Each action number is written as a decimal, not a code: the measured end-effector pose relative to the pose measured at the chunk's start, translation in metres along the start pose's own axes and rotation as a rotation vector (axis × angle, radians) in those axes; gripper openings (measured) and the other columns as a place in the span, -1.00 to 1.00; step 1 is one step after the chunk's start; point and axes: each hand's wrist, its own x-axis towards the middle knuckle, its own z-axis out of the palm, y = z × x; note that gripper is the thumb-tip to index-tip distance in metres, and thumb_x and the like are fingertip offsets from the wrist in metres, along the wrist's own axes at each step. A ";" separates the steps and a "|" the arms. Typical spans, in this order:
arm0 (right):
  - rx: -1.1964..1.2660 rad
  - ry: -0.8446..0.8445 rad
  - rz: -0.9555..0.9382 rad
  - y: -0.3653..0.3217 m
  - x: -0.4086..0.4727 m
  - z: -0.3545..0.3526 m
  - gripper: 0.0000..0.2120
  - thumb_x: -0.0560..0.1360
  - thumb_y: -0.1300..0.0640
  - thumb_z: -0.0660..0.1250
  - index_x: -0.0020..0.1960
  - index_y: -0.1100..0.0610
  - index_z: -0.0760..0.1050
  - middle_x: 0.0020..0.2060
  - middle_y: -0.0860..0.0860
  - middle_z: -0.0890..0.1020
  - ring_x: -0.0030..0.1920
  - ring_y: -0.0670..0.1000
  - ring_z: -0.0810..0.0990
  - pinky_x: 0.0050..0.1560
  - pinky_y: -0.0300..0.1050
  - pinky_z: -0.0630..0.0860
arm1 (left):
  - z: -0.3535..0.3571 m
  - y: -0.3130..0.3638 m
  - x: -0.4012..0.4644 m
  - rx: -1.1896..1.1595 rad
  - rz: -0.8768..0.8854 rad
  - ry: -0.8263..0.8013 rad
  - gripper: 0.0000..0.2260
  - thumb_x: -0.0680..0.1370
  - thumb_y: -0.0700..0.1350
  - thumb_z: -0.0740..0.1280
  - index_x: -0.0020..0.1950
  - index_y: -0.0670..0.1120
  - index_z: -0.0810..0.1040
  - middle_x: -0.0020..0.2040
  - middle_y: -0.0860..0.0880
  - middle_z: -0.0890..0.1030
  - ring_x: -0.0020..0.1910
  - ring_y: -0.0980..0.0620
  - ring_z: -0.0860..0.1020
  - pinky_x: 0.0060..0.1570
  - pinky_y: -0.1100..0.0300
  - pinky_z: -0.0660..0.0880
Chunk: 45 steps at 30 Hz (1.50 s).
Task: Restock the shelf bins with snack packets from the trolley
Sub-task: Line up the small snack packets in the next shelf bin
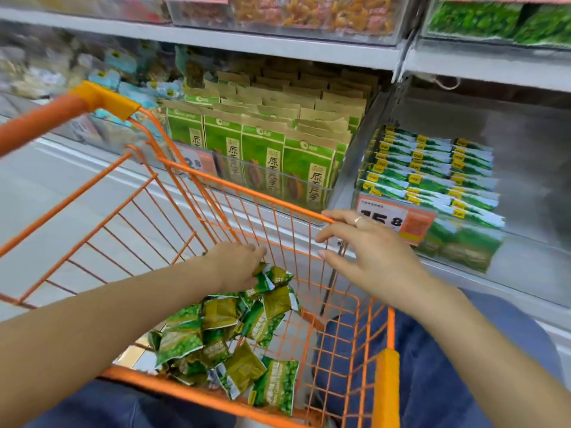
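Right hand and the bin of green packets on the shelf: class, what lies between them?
In the head view, only the orange price tag on the bin's front; the right hand hovers beside it.

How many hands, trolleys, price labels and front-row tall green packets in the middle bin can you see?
Hands: 2, the left hand and the right hand
Orange trolley: 1
Price labels: 2
Front-row tall green packets: 4
Total: 9
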 end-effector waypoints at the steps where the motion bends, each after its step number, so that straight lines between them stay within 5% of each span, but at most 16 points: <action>1: 0.016 0.005 0.007 0.000 0.000 -0.001 -0.79 0.56 -0.08 0.22 0.16 -0.12 0.51 0.41 -0.16 0.33 0.32 -0.03 0.40 0.22 -0.09 0.34 | 0.003 0.006 0.001 -0.009 -0.020 -0.004 -0.39 0.58 0.16 0.22 0.48 -0.14 0.13 0.26 -0.12 0.45 0.16 -0.13 0.51 -0.16 0.09 0.42; 8: 0.041 0.015 0.023 0.003 -0.001 0.000 -0.82 0.56 -0.09 0.22 0.12 -0.14 0.51 0.39 -0.21 0.34 0.30 -0.07 0.42 0.17 -0.15 0.31 | 0.002 0.001 0.002 -0.107 -0.075 0.008 -0.71 0.59 -0.03 0.24 0.27 -0.11 0.42 0.08 -0.10 0.58 0.04 -0.12 0.56 -0.14 0.05 0.49; 14: 0.076 0.023 0.028 0.005 -0.001 0.001 -0.82 0.56 -0.09 0.22 0.12 -0.15 0.52 0.38 -0.21 0.36 0.31 -0.07 0.42 0.24 -0.10 0.33 | -0.030 -0.023 -0.009 -0.139 0.012 0.099 -0.73 0.60 -0.01 0.21 0.25 0.01 0.57 0.13 0.00 0.62 0.07 -0.01 0.57 -0.07 0.16 0.48; 18: 0.204 0.087 0.041 0.010 -0.004 -0.001 -0.79 0.53 -0.12 0.26 0.14 -0.18 0.52 0.31 -0.25 0.43 0.30 -0.17 0.40 0.28 -0.05 0.38 | -0.081 -0.044 -0.041 -0.509 0.097 0.179 -0.81 0.56 -0.04 0.35 0.14 0.01 0.65 -0.11 0.16 0.66 -0.11 0.22 0.60 -0.06 0.27 0.51; 21: 0.358 0.115 0.024 0.003 -0.010 -0.010 -0.60 0.46 -0.23 0.25 0.28 -0.23 0.43 0.27 -0.31 0.45 0.29 -0.31 0.35 0.28 -0.31 0.30 | -0.118 -0.039 -0.071 -0.900 0.184 0.236 -0.85 0.53 -0.09 0.38 0.08 0.03 0.64 -0.48 0.13 0.54 -0.37 0.22 0.55 -0.19 0.38 0.47; 23: 0.513 0.146 0.000 -0.006 -0.013 -0.015 -0.71 0.45 -0.17 0.33 0.17 -0.26 0.49 0.11 -0.31 0.58 0.17 -0.32 0.48 0.16 -0.38 0.38 | -0.136 -0.026 -0.083 -1.085 0.256 0.259 -0.82 0.49 -0.07 0.38 0.09 0.02 0.62 -0.39 -0.04 0.64 -0.30 0.09 0.62 -0.15 0.36 0.52; 26: 0.696 0.307 -0.009 -0.011 -0.013 -0.021 -0.82 0.45 0.13 0.43 -0.21 -0.15 0.58 -0.31 -0.09 0.65 -0.24 -0.12 0.62 -0.17 -0.15 0.53 | -0.145 -0.009 -0.083 -1.289 0.255 0.406 -0.75 0.36 0.00 0.42 0.00 -0.04 0.59 -0.24 -0.16 0.69 -0.19 -0.01 0.67 -0.10 0.20 0.59; 30: 0.839 0.436 0.051 -0.004 -0.017 -0.031 -0.90 0.44 0.24 0.41 -0.26 0.15 0.61 -0.36 0.10 0.64 -0.35 -0.03 0.63 -0.17 -0.03 0.61 | -0.146 0.007 -0.075 -1.386 0.132 0.666 -0.76 0.28 -0.02 0.46 -0.18 -0.14 0.58 -0.32 -0.18 0.67 -0.23 -0.11 0.67 -0.16 0.10 0.64; 36: 0.888 0.672 0.210 0.031 -0.022 -0.038 -0.73 0.46 0.26 0.40 -0.35 -0.02 0.62 -0.46 -0.05 0.60 -0.43 -0.06 0.56 -0.29 -0.18 0.57 | -0.154 0.011 -0.071 -1.599 0.056 0.805 -0.93 0.53 -0.19 0.34 -0.11 -0.17 0.50 -0.11 -0.06 0.71 -0.09 0.06 0.68 -0.13 0.22 0.61; 39: 0.850 0.671 0.111 0.030 -0.024 -0.039 -0.70 0.48 0.28 0.37 -0.29 -0.08 0.61 -0.41 -0.09 0.60 -0.37 -0.07 0.54 -0.27 -0.17 0.54 | -0.157 0.026 -0.064 -1.579 -0.030 0.673 -0.80 0.59 -0.05 0.25 0.02 -0.17 0.51 0.01 -0.04 0.68 -0.06 0.08 0.66 -0.06 0.21 0.61; 42: 0.898 0.638 -0.010 0.018 -0.027 -0.036 -0.66 0.46 0.31 0.38 -0.22 -0.15 0.63 -0.30 -0.12 0.66 -0.26 -0.10 0.61 -0.20 -0.24 0.55 | -0.155 0.046 -0.057 -1.720 -0.012 0.120 -0.54 0.56 0.22 0.14 0.17 -0.11 0.53 0.09 -0.14 0.65 -0.03 -0.02 0.66 0.03 0.08 0.60; 45: 0.942 0.569 -0.068 0.016 -0.029 -0.033 -0.69 0.42 0.28 0.31 -0.13 -0.11 0.67 -0.16 -0.09 0.71 -0.10 -0.06 0.67 -0.12 -0.25 0.57 | -0.148 0.062 -0.060 -1.918 0.150 -0.240 -0.60 0.46 0.13 0.26 0.12 -0.12 0.57 -0.01 -0.14 0.68 -0.20 -0.02 0.67 -0.16 0.17 0.62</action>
